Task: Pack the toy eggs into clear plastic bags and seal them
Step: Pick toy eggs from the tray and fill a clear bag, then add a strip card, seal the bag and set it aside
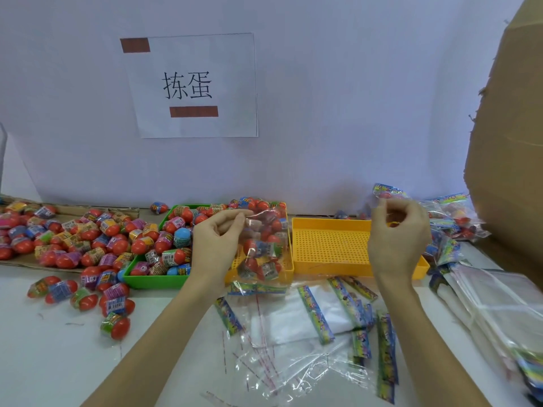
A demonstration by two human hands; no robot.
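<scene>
Your left hand (219,239) is pinching the top of a filled bag (261,248) over the yellow tray (329,245); your right hand (396,233) is curling, pinching something I cannot identify. Finished bags (452,221) are piling right, loose eggs (88,239) are waiting left, empty bags (308,324) are covering the white surface (58,348) before a plain wall (352,113)

A clear bag (261,248) packed with red-based toy eggs hangs upright over a yellow tray (332,245). Loose eggs (88,230) (shrink-wrapped, mixed colours) fill the green tray (152,279); empty bags (293,324) lie flat below.
</scene>
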